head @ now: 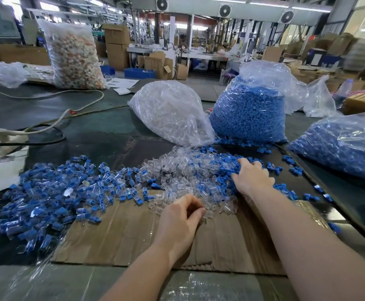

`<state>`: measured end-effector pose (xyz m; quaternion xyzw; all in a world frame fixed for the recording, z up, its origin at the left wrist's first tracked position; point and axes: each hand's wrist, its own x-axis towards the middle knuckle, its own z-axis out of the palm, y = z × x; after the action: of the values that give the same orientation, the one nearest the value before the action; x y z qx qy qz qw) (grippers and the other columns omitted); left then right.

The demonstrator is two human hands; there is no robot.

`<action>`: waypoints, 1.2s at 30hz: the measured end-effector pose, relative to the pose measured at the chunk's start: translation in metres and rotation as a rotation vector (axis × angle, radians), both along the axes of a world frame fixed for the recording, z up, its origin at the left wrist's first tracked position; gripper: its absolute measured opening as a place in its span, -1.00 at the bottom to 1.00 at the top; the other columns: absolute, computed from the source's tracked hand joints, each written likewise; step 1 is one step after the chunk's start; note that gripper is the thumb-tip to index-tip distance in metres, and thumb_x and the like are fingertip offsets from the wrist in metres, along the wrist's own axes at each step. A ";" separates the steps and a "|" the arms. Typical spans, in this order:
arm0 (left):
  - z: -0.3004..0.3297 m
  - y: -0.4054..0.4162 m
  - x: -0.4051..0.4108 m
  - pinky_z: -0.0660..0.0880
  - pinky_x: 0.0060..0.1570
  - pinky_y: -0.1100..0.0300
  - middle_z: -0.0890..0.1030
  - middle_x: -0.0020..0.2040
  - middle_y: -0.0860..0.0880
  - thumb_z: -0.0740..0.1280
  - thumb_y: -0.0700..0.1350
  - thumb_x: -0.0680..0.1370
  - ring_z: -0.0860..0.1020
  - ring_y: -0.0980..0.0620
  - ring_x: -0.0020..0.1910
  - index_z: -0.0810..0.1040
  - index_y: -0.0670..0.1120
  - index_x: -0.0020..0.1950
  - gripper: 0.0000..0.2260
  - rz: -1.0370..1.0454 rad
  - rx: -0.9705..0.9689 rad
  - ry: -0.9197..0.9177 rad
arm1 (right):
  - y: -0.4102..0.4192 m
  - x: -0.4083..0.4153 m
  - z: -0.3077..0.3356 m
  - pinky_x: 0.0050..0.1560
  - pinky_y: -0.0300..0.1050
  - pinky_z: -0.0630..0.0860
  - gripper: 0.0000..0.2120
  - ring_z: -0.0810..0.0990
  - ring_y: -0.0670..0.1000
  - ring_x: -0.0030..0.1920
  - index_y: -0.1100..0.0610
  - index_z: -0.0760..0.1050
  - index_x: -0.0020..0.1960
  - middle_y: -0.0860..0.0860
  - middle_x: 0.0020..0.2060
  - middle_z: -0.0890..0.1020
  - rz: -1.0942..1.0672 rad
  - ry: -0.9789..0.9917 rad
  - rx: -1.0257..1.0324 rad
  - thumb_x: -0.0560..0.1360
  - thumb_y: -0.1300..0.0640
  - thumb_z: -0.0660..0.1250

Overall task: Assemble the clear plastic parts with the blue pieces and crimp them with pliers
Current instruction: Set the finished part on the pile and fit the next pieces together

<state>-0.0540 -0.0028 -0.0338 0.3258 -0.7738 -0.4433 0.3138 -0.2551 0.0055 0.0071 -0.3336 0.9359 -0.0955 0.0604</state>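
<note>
Head view: clear parts (183, 168) heaped mid-table on cardboard (133, 233), small see-through shells, mixed at the right with loose blue pieces (220, 170). Left hand (180, 218) curled at the heap's near edge, fingertips pinching a clear part. Right hand (251, 177) spread flat, fingers dug into the blue pieces; grip impossible to tell. Left: pile of joined clear-and-blue units (53, 192). Behind, crowding the far reach: clear bag (170, 114), blue bag (251, 114), second blue bag (342, 146) at right.
</note>
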 end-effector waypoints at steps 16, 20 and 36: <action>0.003 0.001 -0.001 0.41 -0.26 0.47 0.58 -0.30 0.10 0.36 -0.18 0.51 0.50 0.35 -0.27 0.52 0.07 -0.21 -0.84 0.007 -0.016 -0.016 | -0.034 -0.023 -0.004 0.34 0.26 0.21 -0.56 0.13 0.28 0.40 -0.21 0.14 0.41 0.13 0.44 0.11 0.117 -0.111 0.162 0.58 0.00 0.16; 0.002 0.002 -0.002 0.43 -0.24 0.45 0.59 -0.27 0.10 0.36 -0.16 0.51 0.52 0.28 -0.23 0.53 0.05 -0.17 -0.88 0.005 -0.039 -0.028 | -0.031 -0.019 -0.004 0.24 0.21 0.30 -0.64 0.18 0.27 0.35 -0.11 0.21 0.35 0.14 0.36 0.19 0.125 -0.074 0.129 0.58 0.00 0.18; -0.001 0.000 -0.002 0.43 -0.26 0.47 0.59 -0.27 0.10 0.36 -0.15 0.51 0.52 0.26 -0.23 0.52 0.07 -0.19 -0.86 0.012 -0.040 -0.040 | -0.015 -0.010 -0.008 0.02 0.03 0.37 -0.78 0.37 0.21 0.05 0.10 0.30 0.16 0.14 0.14 0.36 0.269 0.248 -0.159 0.57 0.33 0.14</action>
<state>-0.0565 -0.0026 -0.0348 0.3329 -0.7868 -0.4192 0.3073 -0.2653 -0.0092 -0.0012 -0.4684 0.8728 -0.1185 -0.0696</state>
